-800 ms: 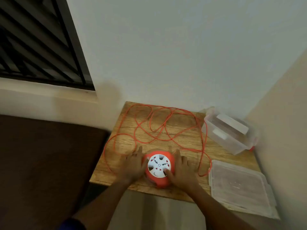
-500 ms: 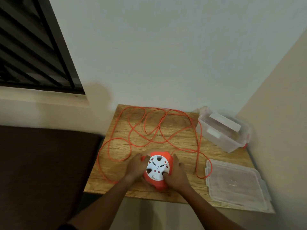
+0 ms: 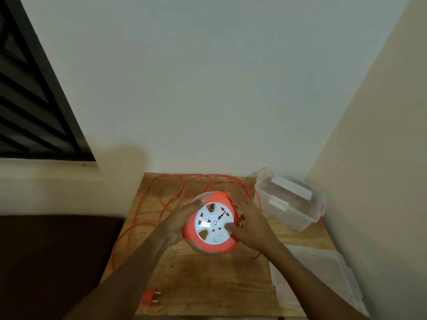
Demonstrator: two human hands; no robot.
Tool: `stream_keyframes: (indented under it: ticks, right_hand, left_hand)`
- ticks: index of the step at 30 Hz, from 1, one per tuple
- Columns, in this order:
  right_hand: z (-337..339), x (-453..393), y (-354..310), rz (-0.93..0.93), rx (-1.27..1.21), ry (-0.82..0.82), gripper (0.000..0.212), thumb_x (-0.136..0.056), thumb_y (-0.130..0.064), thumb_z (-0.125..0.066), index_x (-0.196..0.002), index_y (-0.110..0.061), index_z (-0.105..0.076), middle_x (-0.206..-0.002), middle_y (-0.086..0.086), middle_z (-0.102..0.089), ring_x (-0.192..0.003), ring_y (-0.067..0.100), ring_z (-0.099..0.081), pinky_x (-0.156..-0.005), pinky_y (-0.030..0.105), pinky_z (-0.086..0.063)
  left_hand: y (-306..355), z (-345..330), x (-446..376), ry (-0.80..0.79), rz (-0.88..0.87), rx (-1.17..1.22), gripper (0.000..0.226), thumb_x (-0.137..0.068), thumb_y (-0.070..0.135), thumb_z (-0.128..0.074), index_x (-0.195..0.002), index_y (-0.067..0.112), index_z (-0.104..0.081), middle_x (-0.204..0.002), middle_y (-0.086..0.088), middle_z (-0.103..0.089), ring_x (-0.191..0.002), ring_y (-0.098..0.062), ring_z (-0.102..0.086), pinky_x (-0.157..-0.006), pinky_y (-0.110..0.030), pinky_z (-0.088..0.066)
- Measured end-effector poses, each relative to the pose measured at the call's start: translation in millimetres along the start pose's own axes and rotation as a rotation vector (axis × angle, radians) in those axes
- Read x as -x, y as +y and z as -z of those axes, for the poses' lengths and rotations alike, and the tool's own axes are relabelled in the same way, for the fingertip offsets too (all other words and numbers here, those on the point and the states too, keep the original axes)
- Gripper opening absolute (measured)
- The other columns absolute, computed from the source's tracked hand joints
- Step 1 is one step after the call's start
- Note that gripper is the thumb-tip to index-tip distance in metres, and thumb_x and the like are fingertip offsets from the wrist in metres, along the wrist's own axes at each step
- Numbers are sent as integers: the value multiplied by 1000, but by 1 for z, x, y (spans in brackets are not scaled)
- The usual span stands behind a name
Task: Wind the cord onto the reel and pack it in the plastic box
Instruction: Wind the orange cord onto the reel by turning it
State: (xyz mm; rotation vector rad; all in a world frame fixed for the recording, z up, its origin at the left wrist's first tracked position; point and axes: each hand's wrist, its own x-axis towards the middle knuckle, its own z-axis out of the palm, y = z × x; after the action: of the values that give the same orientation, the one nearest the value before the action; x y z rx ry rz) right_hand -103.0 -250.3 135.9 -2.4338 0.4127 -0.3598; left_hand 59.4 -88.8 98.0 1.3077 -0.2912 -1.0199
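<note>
An orange reel (image 3: 211, 244) with a white socket face is held up off the wooden table (image 3: 208, 282), between both hands. My left hand (image 3: 178, 224) grips its left side. My right hand (image 3: 250, 221) grips its right side, thumb on the white face. The orange cord (image 3: 159, 197) lies in loose loops over the far and left parts of the table. Its orange plug (image 3: 149, 297) rests near the front edge. The clear plastic box (image 3: 291, 202) stands open at the back right.
The box's clear lid (image 3: 316, 280) lies flat at the front right corner. Walls close in behind and to the right. A dark surface (image 3: 53, 262) lies left of the table, with a barred window (image 3: 34, 93) above it.
Both hands have lifted the reel off the table and toward me. The view has shifted, and the plug has come into sight near the front edge.
</note>
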Motion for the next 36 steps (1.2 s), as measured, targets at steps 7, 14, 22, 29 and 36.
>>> stream_keyframes:
  ticks: [7, 14, 22, 29, 36]
  right_hand:
    - [63, -44, -11, 234, 123, -45, 72, -71, -27, -70, -140, -27, -46, -122, -1, -63, -102, 13, -57, -84, 28, -46]
    - [95, -68, -10, 283, 151, 31, 61, -80, -33, -65, -138, -26, -48, -128, 3, -57, -106, 16, -57, -87, 30, -48]
    - [104, -64, -35, 532, 386, 201, 54, -73, -20, -74, -126, -20, -61, -135, 11, -54, -119, 37, -48, -87, 50, -48]
    - [96, -57, -58, 425, 673, 109, 57, -80, -21, -69, -133, -31, -51, -132, 8, -49, -112, 33, -46, -86, 45, -43]
    - [72, -52, -83, 279, 840, 205, 64, -83, -29, -66, -141, -25, -39, -120, 17, -51, -102, 34, -52, -78, 42, -46]
  left_hand:
    - [42, -28, -12, -197, -39, 110, 49, -74, 20, -84, -120, 10, -72, -125, -30, -70, -101, -40, -73, -81, -50, -63]
    - [75, -51, -19, -101, -207, 144, 47, -84, 27, -78, -127, 10, -70, -121, -28, -72, -100, -39, -75, -78, -48, -64]
    - [117, -65, -25, -90, -298, 83, 66, -67, 43, -94, -123, 13, -74, -117, -24, -74, -98, -39, -74, -81, -51, -63]
    - [114, -57, -31, -79, -272, 68, 53, -81, 40, -79, -128, 17, -71, -123, -23, -72, -100, -39, -74, -82, -51, -62]
    - [111, -51, -26, -166, -257, 125, 75, -69, 43, -92, -135, 17, -67, -125, -20, -72, -103, -38, -73, -81, -50, -63]
